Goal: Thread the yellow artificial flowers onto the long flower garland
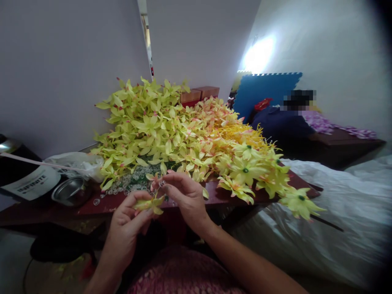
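Note:
Between thumb and fingers, my left hand [130, 220] pinches a yellow-green artificial flower [150, 204] just past the table's front edge. My right hand [188, 200] is close beside it, thumb and forefinger pinching a small clear plastic ring [161, 183] over the flower's middle. Behind my hands lies a scatter of the same clear rings [134, 179], mixed with small green pieces. A large heap of yellow-green petal pieces [150, 122] rises at the back, with pinkish and orange ones to its right. Assembled flowers [245, 167] with green centres lie at the right end.
A steel bowl [72, 191], a clear plastic bag [76, 163] and a dark cylinder labelled INFINITE [33, 183] stand at the left of the dark red table [104, 204]. White plastic sheeting [337, 196] lies right. Another person [280, 122] sits beyond, by purple flowers [321, 122].

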Available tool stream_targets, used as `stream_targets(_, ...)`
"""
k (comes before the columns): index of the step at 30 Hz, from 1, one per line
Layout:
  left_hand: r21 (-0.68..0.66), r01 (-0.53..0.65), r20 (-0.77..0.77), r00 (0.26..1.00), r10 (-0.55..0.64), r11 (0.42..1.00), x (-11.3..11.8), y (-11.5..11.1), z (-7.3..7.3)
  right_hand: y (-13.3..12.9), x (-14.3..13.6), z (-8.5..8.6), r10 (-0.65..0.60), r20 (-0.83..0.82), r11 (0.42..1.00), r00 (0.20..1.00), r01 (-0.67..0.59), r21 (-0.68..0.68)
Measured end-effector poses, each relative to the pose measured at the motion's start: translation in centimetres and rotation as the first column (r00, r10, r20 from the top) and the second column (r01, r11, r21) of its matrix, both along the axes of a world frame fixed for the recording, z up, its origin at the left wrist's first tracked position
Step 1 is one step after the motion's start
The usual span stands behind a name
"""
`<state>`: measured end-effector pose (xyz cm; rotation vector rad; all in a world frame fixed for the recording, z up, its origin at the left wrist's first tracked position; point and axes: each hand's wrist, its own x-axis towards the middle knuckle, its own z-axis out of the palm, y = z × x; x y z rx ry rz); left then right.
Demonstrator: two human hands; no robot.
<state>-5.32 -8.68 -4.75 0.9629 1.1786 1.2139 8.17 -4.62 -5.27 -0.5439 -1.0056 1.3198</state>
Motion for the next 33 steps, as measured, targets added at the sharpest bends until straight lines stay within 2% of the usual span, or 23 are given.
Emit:
stream_targets(6,-0.028,-0.012,0.013,1.000,0.013,1.000,0.0,0.0,0.1,0.1,0.3,0.1,0.001,0.027,1.000,1.000,-0.001,0.005)
stream_targets(13,-0.010,-0.009,0.031,0.999,0.009,1.000,0.2,0.3,0.0,-0.1,0.3,-0.1,0.024,0.197,0.998,0.980,-0.034,0.046)
stream_targets(16,0.016,-0.040,0.051,0.998,0.039,0.999,0.2,0.5,0.2,-0.1,0.3,-0.4,-0.019,0.350,0.989,0.937,-0.032,0.141)
stream_targets(18,0.032,-0.065,0.066,0.996,0.063,0.997,0.2,0.6,0.4,-0.1,0.5,-0.4,-0.120,0.440,0.971,0.890,0.013,0.239)
stream_targets(22,0.059,-0.099,0.099,0.991,0.093,0.993,0.2,0.8,0.6,-0.5,1.0,-0.3,-0.366,0.490,0.878,0.791,0.118,0.464)
stream_targets(25,0.108,-0.102,0.121,0.989,0.089,0.989,0.3,0.9,0.4,-0.9,1.0,0.0,-0.480,0.539,0.766,0.693,0.032,0.642)
stream_targets(28,0.152,-0.069,0.123,0.991,0.051,0.986,0.4,1.0,0.2,-1.1,0.5,0.2,-0.547,0.603,0.686,0.581,-0.102,0.721)
stream_targets(30,0.161,-0.057,0.141,0.989,0.034,0.985,0.5,0.8,0.2,-1.1,0.1,0.0,-0.596,0.598,0.642,0.535,-0.129,0.756)
stream_targets(33,0.161,-0.051,0.171,0.985,0.023,0.986,0.5,0.6,0.2,-1.0,-0.5,-0.4,-0.672,0.537,0.569,0.510,-0.108,0.815)
